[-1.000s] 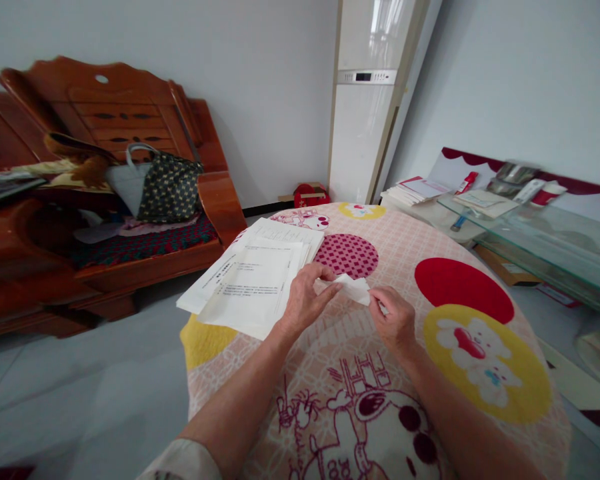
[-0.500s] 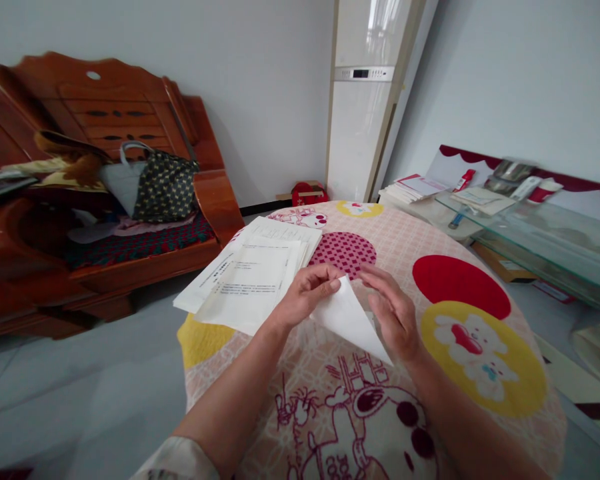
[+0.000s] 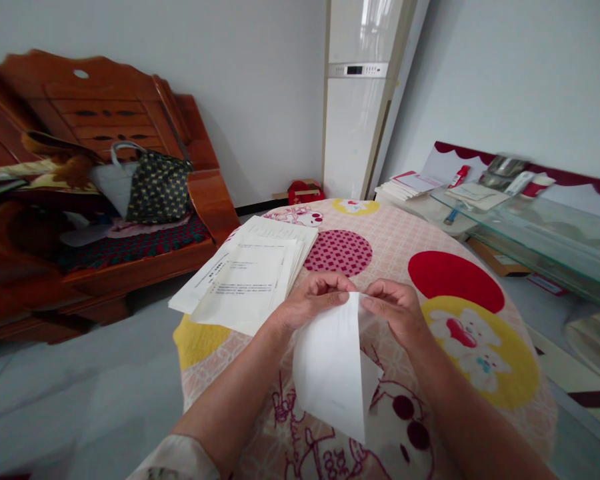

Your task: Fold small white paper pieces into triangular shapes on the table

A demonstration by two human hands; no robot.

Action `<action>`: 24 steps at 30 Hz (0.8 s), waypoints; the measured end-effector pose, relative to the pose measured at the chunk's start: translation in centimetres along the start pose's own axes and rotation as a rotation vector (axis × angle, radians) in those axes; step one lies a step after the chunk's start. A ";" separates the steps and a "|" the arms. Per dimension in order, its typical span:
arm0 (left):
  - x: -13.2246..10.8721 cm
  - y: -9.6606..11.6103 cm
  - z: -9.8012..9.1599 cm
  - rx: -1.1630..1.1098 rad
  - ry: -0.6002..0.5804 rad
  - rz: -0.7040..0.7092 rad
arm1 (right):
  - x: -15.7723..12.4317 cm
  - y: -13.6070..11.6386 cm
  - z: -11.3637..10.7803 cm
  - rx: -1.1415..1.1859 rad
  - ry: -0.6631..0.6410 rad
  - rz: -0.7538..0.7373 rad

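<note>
A folded sheet of white paper [image 3: 329, 370] hangs over the near half of the round table, its lower corner pointing toward me. My left hand [image 3: 317, 303] pinches its top edge between thumb and curled fingers. Right beside it, my right hand [image 3: 396, 308] is closed in a pinch at the paper's top corner, thumb and fingertips almost meeting the left ones. A smaller flap of the sheet shows behind the front fold. Left of my hands lies a stack of printed papers [image 3: 250, 273], slightly fanned out.
A patterned cloth [image 3: 395, 227] covers the table. To the right stands a glass-topped table [image 3: 545, 233] with a cup, metal bowls and papers. On the left is a wooden sofa [image 3: 105, 100] with a dark patterned bag [image 3: 159, 187]. A tall white cabinet unit [image 3: 353, 133] stands behind.
My right hand, apart from the paper's top before, has come in and now pinches it beside the left. The paper has swung from slanting right to hanging down toward me.
</note>
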State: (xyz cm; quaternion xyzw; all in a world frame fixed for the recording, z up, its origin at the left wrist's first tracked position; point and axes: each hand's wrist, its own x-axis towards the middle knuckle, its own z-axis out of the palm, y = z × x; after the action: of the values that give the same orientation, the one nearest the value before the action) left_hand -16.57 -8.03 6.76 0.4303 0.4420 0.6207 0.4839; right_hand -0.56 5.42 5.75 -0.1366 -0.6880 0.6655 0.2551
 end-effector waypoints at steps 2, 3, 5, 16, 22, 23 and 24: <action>-0.2 0.4 0.2 0.009 -0.011 -0.014 | -0.2 -0.9 -0.1 0.005 -0.021 0.017; -0.3 0.6 0.4 0.007 -0.018 -0.015 | -0.4 -1.6 -0.1 -0.006 -0.037 0.008; -0.8 1.3 0.9 -0.002 -0.032 0.002 | -0.9 -3.3 -0.2 -0.067 -0.092 -0.002; -1.1 2.3 0.8 0.057 0.000 -0.008 | -1.5 -6.2 0.2 -0.391 -0.130 -0.093; -2.2 3.3 1.9 0.005 0.034 0.038 | -2.1 -7.9 -0.2 -0.187 -0.236 0.093; -2.3 3.3 2.0 0.018 0.027 0.046 | -2.0 -8.0 -0.3 -0.199 -0.268 0.100; -2.2 3.2 2.0 0.045 0.018 0.043 | -1.8 -7.9 -0.5 -0.229 -0.300 0.104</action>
State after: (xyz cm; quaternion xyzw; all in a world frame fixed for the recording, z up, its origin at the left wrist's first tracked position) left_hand -15.02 -10.39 10.12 0.4449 0.4510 0.6247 0.4566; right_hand 2.42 4.23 13.24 -0.0995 -0.7814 0.6082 0.0977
